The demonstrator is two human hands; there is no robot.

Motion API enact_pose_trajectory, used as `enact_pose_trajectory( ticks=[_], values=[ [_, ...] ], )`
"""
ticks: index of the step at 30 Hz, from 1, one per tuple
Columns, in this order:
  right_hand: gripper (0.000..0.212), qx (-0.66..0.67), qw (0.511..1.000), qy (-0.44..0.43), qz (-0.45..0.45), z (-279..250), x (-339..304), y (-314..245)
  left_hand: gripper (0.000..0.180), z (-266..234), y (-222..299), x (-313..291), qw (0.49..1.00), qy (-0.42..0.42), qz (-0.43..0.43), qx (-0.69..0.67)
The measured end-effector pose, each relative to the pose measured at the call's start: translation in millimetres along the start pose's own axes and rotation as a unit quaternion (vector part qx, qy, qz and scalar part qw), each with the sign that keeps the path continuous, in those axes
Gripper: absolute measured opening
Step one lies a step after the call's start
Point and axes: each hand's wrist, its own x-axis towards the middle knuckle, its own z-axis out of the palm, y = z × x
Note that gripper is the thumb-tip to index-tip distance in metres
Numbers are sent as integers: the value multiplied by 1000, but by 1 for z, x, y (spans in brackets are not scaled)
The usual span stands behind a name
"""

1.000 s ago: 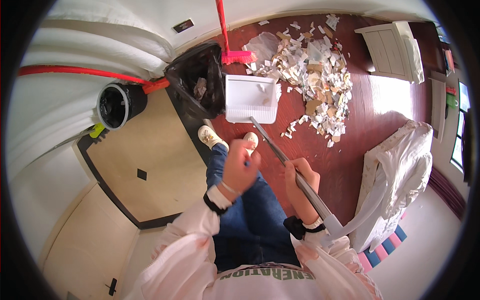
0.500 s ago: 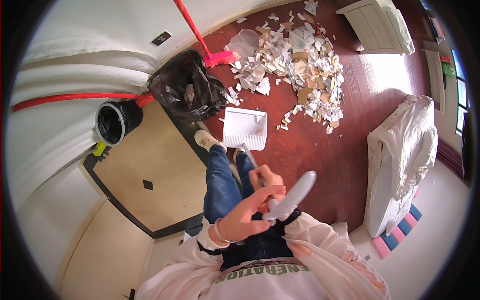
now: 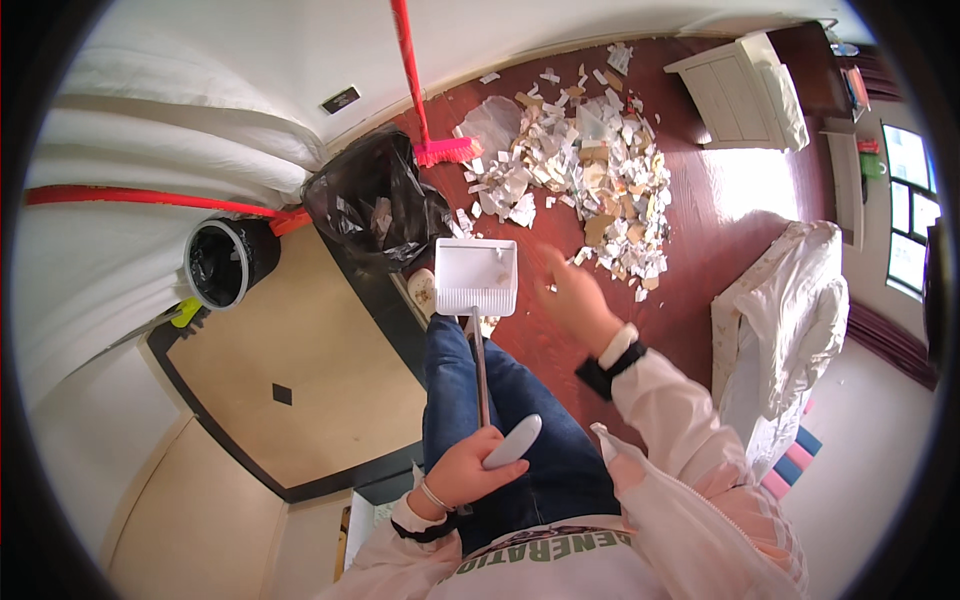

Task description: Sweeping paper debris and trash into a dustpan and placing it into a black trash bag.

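My left hand (image 3: 470, 468) is closed round the long handle of a white dustpan (image 3: 476, 300), just below its pale grip end (image 3: 515, 442). The pan hangs in front of my feet with a few small scraps in it. My right hand (image 3: 578, 300) is off the handle, reaching forward to the right of the pan, empty and a little blurred, with its fingers apart. Just beyond it spreads a heap of torn paper and cardboard scraps (image 3: 610, 170). A red broom (image 3: 440, 148) stands against the wall beside a black garbage bag (image 3: 345, 205).
A black trash bin (image 3: 228, 262) and another red pole (image 3: 150, 194) are at the left, by white curtains (image 3: 170, 150). A cream cabinet (image 3: 735, 95) stands at the back right. Below it is something draped in white cloth (image 3: 780, 310). A tan mat (image 3: 290, 350) lies at the left.
My right hand has let go of the dustpan's handle and moved forward and right. My left hand has taken hold of the handle, lower and nearer my body. The pan has shifted slightly left.
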Motion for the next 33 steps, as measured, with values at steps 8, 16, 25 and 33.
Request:
enact_pose_trajectory(
  ticks=[8,16,25,33],
  values=[
    [33,-364,816,153,-422,-46,176,-170,39,-32,35,-12,992,-63,33,100],
    [34,-735,587,152,-304,-88,279,-248,40,-54,49,-4,995,-55,66,59],
    [21,-611,765,-5,-204,-121,252,-122,38,-28,58,24,989,-50,76,113],
    [43,-488,871,32,-53,-187,114,89,28,50,53,40,992,53,48,99]
  ],
)
